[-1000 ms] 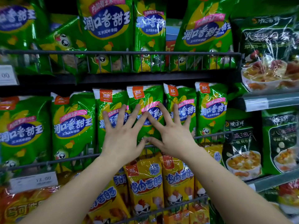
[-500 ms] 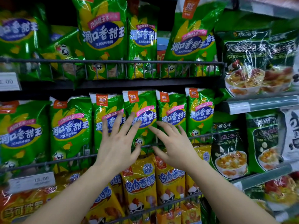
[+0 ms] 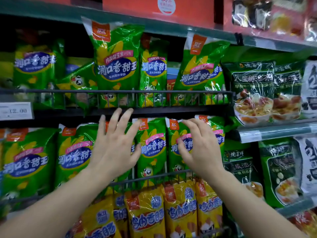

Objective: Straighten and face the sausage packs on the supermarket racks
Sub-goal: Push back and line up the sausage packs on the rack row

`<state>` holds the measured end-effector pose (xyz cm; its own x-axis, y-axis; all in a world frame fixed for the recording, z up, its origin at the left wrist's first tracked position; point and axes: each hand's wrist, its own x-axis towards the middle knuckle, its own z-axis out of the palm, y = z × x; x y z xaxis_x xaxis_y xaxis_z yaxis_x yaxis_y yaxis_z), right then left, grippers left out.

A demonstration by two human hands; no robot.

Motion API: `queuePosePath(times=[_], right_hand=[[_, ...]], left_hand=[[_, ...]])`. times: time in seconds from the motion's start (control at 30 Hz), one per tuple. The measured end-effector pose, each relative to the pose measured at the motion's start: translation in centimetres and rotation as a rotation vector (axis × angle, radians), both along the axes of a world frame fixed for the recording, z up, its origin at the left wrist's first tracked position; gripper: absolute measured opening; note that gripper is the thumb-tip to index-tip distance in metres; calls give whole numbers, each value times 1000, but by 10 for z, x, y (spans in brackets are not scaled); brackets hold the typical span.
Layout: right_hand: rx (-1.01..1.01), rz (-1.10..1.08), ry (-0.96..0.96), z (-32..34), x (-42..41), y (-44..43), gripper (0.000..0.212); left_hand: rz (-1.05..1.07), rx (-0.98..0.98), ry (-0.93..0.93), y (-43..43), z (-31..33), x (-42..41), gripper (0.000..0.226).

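Green sausage packs stand upright in the middle wire rack point(image 3: 154, 176). My left hand point(image 3: 115, 148) is spread in front of one pack there, its fingertips up by the black shelf edge point(image 3: 171, 111). One green pack point(image 3: 152, 148) shows uncovered between my hands. My right hand point(image 3: 199, 150) lies over the neighbouring green pack point(image 3: 173, 134), fingers bent towards its top; whether it pinches the pack is unclear. More green packs lean unevenly in the upper rack point(image 3: 120, 91), with a tall pack point(image 3: 116, 66) standing above the others.
Yellow sausage packs point(image 3: 147, 215) fill the lowest rack. Dark green bagged goods point(image 3: 253, 93) sit on shelves to the right. A price tag point(image 3: 16, 110) reading 12.00 hangs at the left. Red boxes point(image 3: 154, 7) stand on the top shelf.
Both hands have risen and drawn apart: they were side by side on one pack, and now each is over a different pack. The view has tilted upward.
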<state>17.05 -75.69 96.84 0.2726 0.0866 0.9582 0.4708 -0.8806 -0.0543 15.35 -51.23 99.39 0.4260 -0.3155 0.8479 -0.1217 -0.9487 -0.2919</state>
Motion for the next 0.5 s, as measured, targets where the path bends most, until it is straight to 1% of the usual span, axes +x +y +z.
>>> queuePosePath(times=[0.1,0.23,0.37,0.5], right_hand=[[22,-33,-83,34,1,-8,54],[10,-131,-138,77,14,-17,62],[16,-181,-85,109,28,-20,74],[-10,-209,-40,125,43,-14,77]], left_hand=[[5,-26,-84,2,30,1,66],[11,-48,-172,4,68,5,69],[44,7,-213,2,98,14,75],[70,39,-199,2,111,25,78]])
